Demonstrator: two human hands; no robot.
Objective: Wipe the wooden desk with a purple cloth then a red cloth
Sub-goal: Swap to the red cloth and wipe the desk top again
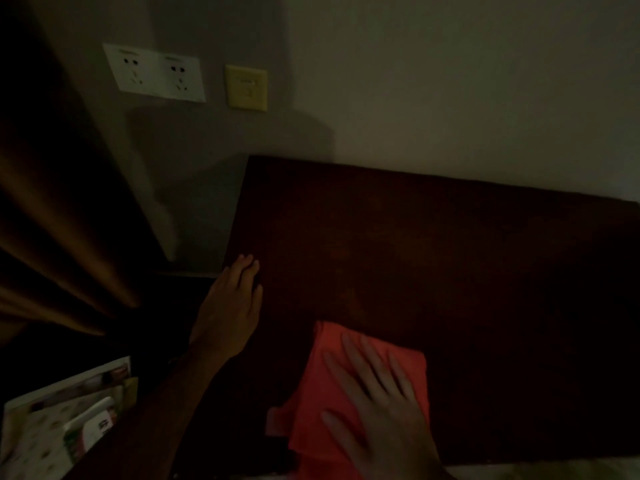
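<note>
Red cloth (349,393) lies flat under right hand (384,410).

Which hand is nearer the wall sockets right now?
Left. The left hand rests at the desk's left edge, below the white sockets; the right hand presses the red cloth farther away.

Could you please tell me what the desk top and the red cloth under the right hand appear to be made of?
Desk: probably dark reddish-brown wood or veneer with a matte look, though dim light hides the grain. Red cloth: soft woven or microfibre fabric; it folds and wrinkles under the flat right hand.
</note>
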